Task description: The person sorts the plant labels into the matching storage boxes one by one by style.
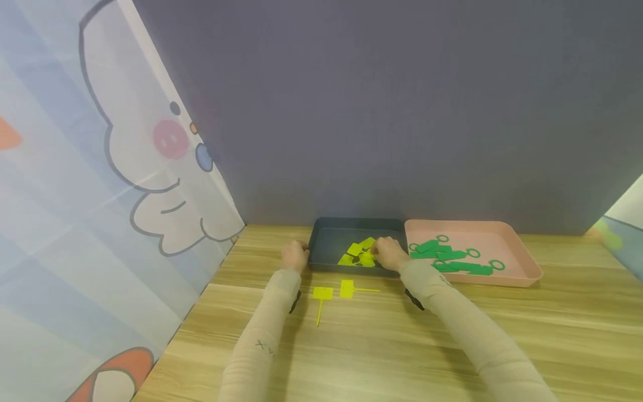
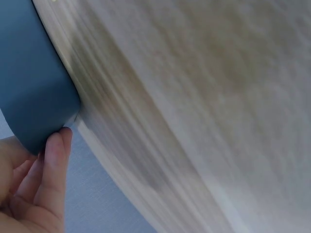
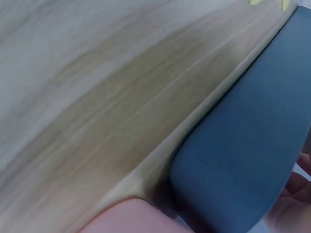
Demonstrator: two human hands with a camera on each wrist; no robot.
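Note:
A dark blue-grey tray lies at the back of the table with several flat yellow tags inside. At its left side my left hand grips the wall; the left wrist view shows the fingers bent against the tray's corner. My right hand reaches over the tray's right part, fingertips down among the yellow tags. Whether it pinches one is hidden; in the right wrist view the tray wall covers most of that hand. Two more yellow tags with thin stems, one left and one right, lie in front.
A pink tray stands against the dark tray's right side, holding several green tags with ring ends. Behind both rises a grey panel. A printed curtain hangs along the left edge of the wooden table.

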